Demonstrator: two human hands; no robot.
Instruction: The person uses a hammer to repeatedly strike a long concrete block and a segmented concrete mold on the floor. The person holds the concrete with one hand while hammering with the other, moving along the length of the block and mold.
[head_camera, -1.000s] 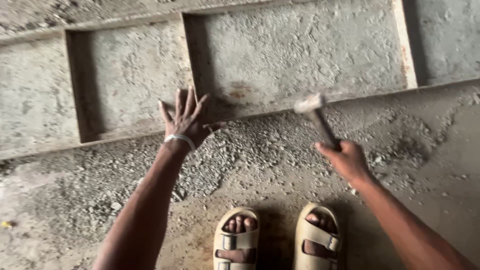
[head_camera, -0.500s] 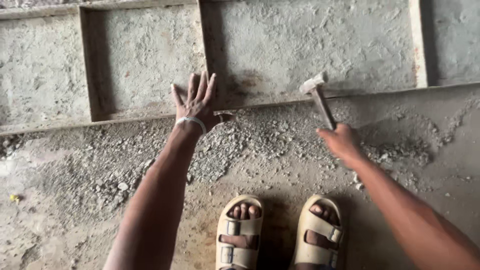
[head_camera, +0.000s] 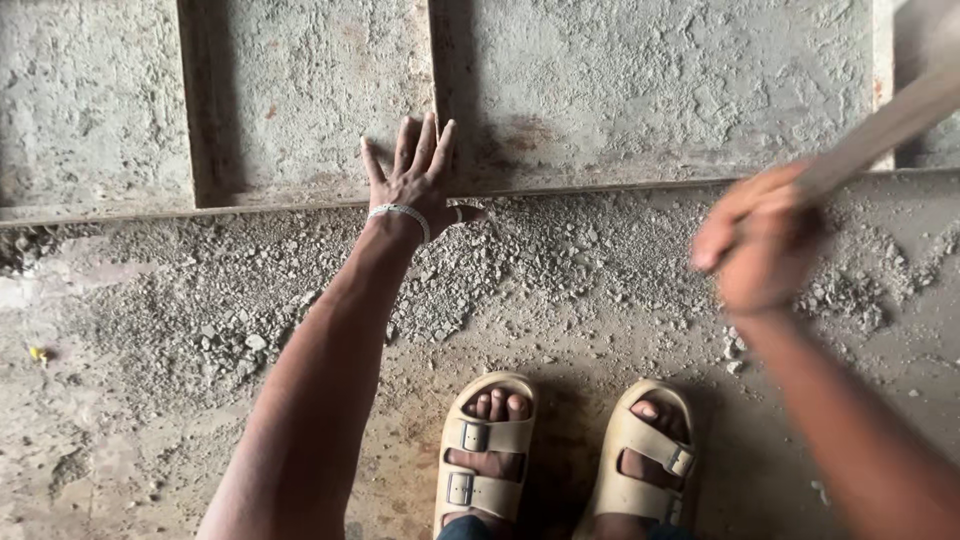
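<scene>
Dusty concrete floor (head_camera: 150, 440) strewn with rubble (head_camera: 520, 270); ribbed metal panel (head_camera: 650, 90) beyond. Left hand (head_camera: 415, 180) flat, fingers spread on panel edge. Right hand (head_camera: 765, 240) blurred, gripping hammer handle (head_camera: 890, 125).

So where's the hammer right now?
In the head view the hammer is at the upper right, blurred, its handle gripped in the right hand and slanting up over the concrete-caked panel; its head is out of frame.

Left hand (head_camera: 415, 180) on panel (head_camera: 650, 90) edge, rubble (head_camera: 520, 260) below, sandals (head_camera: 560, 455) nearest.
</scene>
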